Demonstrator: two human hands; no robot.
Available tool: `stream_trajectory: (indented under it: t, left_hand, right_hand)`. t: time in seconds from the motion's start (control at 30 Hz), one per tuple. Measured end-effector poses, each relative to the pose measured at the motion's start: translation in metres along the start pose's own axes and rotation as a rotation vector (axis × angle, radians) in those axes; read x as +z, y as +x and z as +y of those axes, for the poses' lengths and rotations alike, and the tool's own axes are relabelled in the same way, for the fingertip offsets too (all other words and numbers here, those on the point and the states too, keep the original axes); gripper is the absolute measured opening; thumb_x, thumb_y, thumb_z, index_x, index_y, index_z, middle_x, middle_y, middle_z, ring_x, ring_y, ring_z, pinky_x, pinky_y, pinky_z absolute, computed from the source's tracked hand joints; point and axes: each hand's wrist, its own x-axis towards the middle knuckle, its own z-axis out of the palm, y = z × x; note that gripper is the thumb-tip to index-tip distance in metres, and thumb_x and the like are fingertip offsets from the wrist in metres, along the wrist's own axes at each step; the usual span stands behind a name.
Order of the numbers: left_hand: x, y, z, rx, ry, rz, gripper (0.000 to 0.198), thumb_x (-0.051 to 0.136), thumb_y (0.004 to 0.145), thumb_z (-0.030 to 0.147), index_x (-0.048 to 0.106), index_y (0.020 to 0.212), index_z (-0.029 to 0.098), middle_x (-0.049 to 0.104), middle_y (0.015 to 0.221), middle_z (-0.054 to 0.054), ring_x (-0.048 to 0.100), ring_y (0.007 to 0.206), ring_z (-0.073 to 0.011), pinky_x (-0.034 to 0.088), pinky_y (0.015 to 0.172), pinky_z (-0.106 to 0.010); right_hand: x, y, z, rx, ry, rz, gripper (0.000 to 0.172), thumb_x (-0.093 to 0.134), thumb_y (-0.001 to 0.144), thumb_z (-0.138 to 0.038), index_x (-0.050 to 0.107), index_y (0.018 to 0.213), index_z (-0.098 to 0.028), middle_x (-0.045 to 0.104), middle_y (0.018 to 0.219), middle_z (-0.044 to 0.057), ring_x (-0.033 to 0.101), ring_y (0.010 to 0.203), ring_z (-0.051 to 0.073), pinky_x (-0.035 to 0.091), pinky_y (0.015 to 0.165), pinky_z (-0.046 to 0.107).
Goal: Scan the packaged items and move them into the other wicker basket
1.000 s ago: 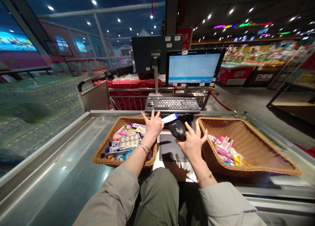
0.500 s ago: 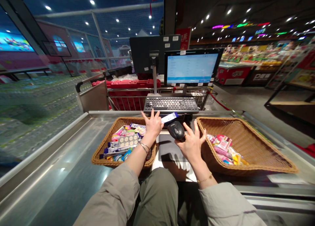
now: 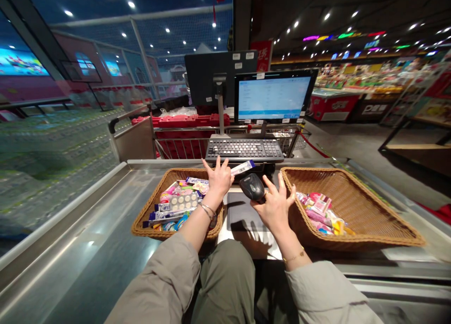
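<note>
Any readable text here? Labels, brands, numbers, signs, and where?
Nothing can be quoted with confidence.
Checkout monitor: lines of text, too small.
Keyboard: key legends too small.
Blue-and-white packet by the left hand: print too blurred.
Red banner: characters, unreadable.
Sweet packets: print too small.

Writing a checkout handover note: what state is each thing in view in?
Left hand, raised, fingers spread
Blue-and-white packet, tilted, at the left thumb
Right hand, fingers spread
Handheld barcode scanner, against the right thumb side
Left wicker basket, well filled with packaged goods
Right wicker basket, smaller heap of mostly pink packets
Monitor, on, showing a list
</note>
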Motion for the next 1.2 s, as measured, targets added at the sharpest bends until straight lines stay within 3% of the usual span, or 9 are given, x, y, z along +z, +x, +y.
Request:
stream_trajectory:
  t: [0.2,0.4,0.7,0.97,1.07,1.2]
  left_hand:
    - [-0.002,0.007,0.007,0.042,0.007,0.020,0.016,0.062,0.092,0.021,0.076,0.098,0.018,0.059,0.149,-0.014,0.039,0.148,-0.0445,0.003,0.109,-0.093]
    - [0.007,0.022,0.029,0.156,-0.014,0.077,0.015,0.067,0.089,0.023,0.076,0.100,0.020,0.060,0.147,-0.013,0.040,0.148,-0.0434,-0.006,0.111,-0.090]
    - [0.025,0.043,0.100,0.435,-0.073,0.083,0.014,0.063,0.092,0.023,0.077,0.093,0.020,0.062,0.146,-0.012,0.042,0.147,-0.0411,-0.011,0.113,-0.087]
    - [0.049,0.059,0.165,0.781,-0.087,0.061,0.026,0.052,0.097,0.015,0.077,0.095,0.022,0.062,0.146,-0.010,0.037,0.151,-0.0378,-0.011,0.114,-0.085]
    - [0.057,0.063,0.186,0.833,-0.087,0.046,0.030,0.048,0.099,0.015,0.075,0.106,0.023,0.059,0.149,-0.008,0.032,0.153,-0.0367,-0.006,0.115,-0.086]
    - [0.065,0.060,0.198,0.764,-0.110,-0.002,0.040,0.049,0.098,0.014,0.064,0.134,0.024,0.051,0.157,-0.010,0.026,0.156,-0.0356,-0.003,0.116,-0.086]
  right_hand:
    - [-0.011,0.004,0.009,0.029,-0.049,0.037,0.016,0.065,0.077,-0.031,0.075,0.086,-0.022,0.064,0.143,0.008,0.033,0.150,0.041,0.015,0.116,0.074]
    - [-0.035,0.012,0.037,0.114,-0.127,0.131,0.027,0.063,0.080,-0.041,0.076,0.094,-0.022,0.065,0.141,0.009,0.030,0.151,0.041,0.013,0.116,0.075]
    - [-0.079,0.009,0.104,0.364,-0.214,0.250,0.037,0.059,0.083,-0.053,0.074,0.093,-0.021,0.067,0.137,0.014,0.027,0.152,0.038,0.008,0.118,0.069]
    - [-0.117,-0.008,0.157,0.576,-0.240,0.357,0.053,0.062,0.080,-0.052,0.070,0.120,-0.018,0.066,0.136,0.017,0.031,0.150,0.038,0.007,0.118,0.068]
    - [-0.125,-0.015,0.166,0.625,-0.240,0.373,0.058,0.061,0.080,-0.051,0.067,0.127,-0.019,0.066,0.137,0.017,0.031,0.150,0.038,0.007,0.117,0.070]
    - [-0.128,-0.020,0.173,0.648,-0.247,0.377,0.057,0.063,0.079,-0.049,0.067,0.127,-0.018,0.065,0.138,0.016,0.031,0.150,0.037,0.006,0.119,0.069]
